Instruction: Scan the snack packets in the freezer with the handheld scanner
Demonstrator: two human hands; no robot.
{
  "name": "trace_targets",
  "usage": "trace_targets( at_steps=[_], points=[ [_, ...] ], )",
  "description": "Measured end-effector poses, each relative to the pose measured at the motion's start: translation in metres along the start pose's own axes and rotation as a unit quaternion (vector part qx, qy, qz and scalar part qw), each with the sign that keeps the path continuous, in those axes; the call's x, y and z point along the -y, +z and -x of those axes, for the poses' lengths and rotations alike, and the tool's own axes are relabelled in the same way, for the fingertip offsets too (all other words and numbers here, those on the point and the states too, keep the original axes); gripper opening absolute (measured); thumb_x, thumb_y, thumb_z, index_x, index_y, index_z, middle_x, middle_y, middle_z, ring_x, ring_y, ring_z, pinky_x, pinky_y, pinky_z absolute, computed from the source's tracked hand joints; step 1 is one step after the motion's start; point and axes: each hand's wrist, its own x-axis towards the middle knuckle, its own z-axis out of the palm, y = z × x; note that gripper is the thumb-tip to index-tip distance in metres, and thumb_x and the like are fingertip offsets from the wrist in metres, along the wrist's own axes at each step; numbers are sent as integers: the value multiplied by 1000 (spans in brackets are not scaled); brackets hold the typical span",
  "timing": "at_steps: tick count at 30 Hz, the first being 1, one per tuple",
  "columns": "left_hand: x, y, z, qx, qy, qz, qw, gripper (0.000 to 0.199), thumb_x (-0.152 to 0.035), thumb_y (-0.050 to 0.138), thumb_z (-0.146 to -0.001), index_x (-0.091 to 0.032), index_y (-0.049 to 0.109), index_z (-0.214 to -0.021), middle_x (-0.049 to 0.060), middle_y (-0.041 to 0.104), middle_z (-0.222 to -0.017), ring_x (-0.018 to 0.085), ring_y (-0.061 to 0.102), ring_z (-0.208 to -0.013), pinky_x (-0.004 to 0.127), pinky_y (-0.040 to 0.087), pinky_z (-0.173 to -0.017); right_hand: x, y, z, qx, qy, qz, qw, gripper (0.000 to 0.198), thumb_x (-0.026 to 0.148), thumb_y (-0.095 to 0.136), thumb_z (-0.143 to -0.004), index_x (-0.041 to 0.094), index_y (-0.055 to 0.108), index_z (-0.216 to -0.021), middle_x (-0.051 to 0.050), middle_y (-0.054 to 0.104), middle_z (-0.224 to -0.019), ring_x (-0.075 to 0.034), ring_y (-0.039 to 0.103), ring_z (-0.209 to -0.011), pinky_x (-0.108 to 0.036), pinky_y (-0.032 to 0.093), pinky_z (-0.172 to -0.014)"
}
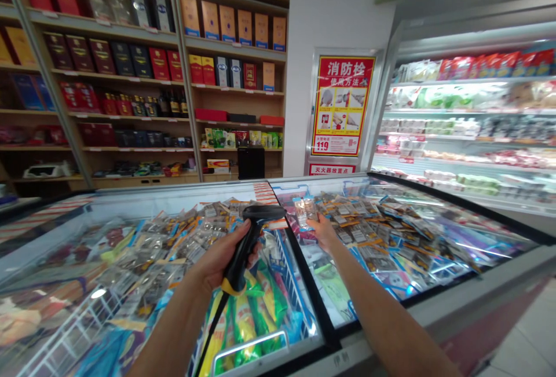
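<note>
While I have the left hand (225, 254) wrapped around the handle of a black-and-yellow barcode scanner (244, 249), I hold the right hand (326, 233) out over the right half of the chest freezer (347, 349). The left grip is firm, thumb up near the scanner's head, and a dark cable (210, 330) runs from the butt of the handle toward me. The right grip is narrow: I have a small clear packet (304, 209) pinched at its lower edge between thumb and fingers, tilted up. From my feed, the scanner's head points rightward at the packet, the two near each other but apart.

Around the right hand lies a broad spread of grey-and-orange packets (360, 223); I cannot tell whether glass covers them. Below the scanner I see green-and-yellow bags (256, 316) beside a wire basket (295, 281). Beyond the freezer stand shelves of boxes (227, 22), a red poster (341, 105) and a lit refrigerated display (469, 113).
</note>
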Motion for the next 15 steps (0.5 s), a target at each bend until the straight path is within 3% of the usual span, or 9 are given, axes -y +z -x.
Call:
trace_targets(
  at_steps=[10, 15],
  points=[
    [-8, -2, 7, 32, -10, 61, 998, 35, -42, 40, -82, -12, 58, -80, 3, 54, -54, 8, 46, -41, 17, 37, -38, 8, -8, 2, -16, 13, 40, 999, 28, 23, 54, -54, 20, 57, -83, 1, 60, -71, -14, 53, -66, -23, 43, -54],
    [-7, 0, 10, 50, 2, 32, 998, 33, -43, 46, -79, -13, 58, -76, 2, 54, -55, 9, 47, -42, 19, 38, -39, 2, -13, -4, -21, 13, 16, 1000, 33, 23, 56, -53, 20, 58, -86, 1, 60, -72, -13, 53, -64, -25, 43, -57]
  ],
)
